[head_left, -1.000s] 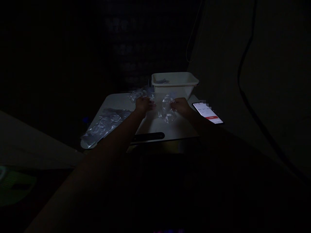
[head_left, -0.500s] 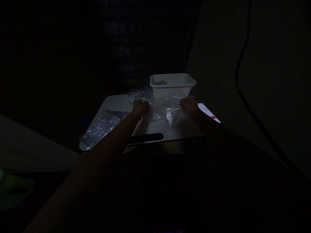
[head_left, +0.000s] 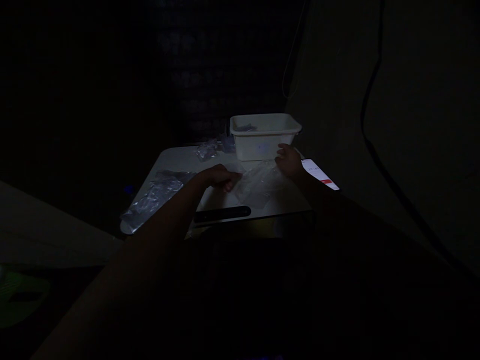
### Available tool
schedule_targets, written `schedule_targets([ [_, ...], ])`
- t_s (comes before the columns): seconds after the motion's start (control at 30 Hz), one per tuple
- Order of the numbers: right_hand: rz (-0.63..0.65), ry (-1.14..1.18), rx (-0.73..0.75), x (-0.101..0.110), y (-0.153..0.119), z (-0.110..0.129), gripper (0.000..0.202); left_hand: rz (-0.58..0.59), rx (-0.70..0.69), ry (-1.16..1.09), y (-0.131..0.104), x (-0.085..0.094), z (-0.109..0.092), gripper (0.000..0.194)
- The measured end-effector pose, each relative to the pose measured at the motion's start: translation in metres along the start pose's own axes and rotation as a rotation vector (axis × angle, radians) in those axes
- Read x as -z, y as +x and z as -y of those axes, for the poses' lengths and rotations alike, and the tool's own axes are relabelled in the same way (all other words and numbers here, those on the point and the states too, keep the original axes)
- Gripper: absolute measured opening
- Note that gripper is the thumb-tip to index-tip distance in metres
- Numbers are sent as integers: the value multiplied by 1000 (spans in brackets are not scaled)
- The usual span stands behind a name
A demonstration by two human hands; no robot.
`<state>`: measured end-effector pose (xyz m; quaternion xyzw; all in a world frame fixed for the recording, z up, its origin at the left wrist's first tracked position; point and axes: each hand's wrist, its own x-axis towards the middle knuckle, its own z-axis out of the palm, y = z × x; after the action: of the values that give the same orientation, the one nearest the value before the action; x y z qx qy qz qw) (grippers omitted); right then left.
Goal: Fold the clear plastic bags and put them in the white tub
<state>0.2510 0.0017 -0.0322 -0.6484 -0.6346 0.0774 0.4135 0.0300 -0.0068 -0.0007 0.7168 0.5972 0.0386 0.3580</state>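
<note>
A clear plastic bag [head_left: 258, 186] lies spread on the white table [head_left: 178, 159], between my two hands. My left hand [head_left: 220, 177] is at the bag's left edge, fingers curled and the tips closed on that edge as far as the dim light shows. At the bag's far right corner is my right hand [head_left: 288, 160], its fingers apart, just in front of a white plastic tub [head_left: 264, 146]. Whether the right fingers touch the bag is hard to make out.
More crumpled clear plastic [head_left: 152, 200] covers the table's left side. Small clear packets [head_left: 207, 150] sit left of the tub. A lit phone [head_left: 320, 174] lies at the right edge. A dark slot [head_left: 223, 214] runs along the near edge. A cable [head_left: 369, 140] hangs at right.
The bag, held up and stretched between both hands before, now lies flatter on the table. My left hand has moved down and slightly right; the fingers of my right hand have spread.
</note>
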Motion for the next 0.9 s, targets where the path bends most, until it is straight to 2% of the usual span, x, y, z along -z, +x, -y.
schedule_targets([
  [0.07, 44, -254, -65, 4, -5, 5, 28, -192, -37, 276, 5, -1, 2, 37],
  [0.13, 133, -444, -138, 7, -10, 10, 26, -305, -156, 493, 11, -7, 4, 38],
  [0.2, 240, -553, -142, 7, -12, 12, 31, -298, -340, 591, 14, -17, 2, 36],
  [0.3, 435, -610, -53, 1, -13, 9, 33, -261, -582, 663, 12, -35, -4, 40],
  [0.4, 576, -596, 58, -4, -12, 2, 29, -201, -672, 784, 7, -50, -9, 40],
  [0.47, 582, -567, 117, -6, -12, -5, 30, -203, -657, 851, 4, -55, -8, 41],
  [0.57, 595, -488, 180, -4, -11, -13, 37, -291, -572, 907, 2, -55, -1, 43],
  [0.8, 641, -422, 190, -1, -7, -22, 46, -492, -314, 949, 2, -37, 11, 38],
  [0.9, 633, -420, 198, -2, -6, -25, 47, -533, -312, 937, 1, -30, 8, 30],
])
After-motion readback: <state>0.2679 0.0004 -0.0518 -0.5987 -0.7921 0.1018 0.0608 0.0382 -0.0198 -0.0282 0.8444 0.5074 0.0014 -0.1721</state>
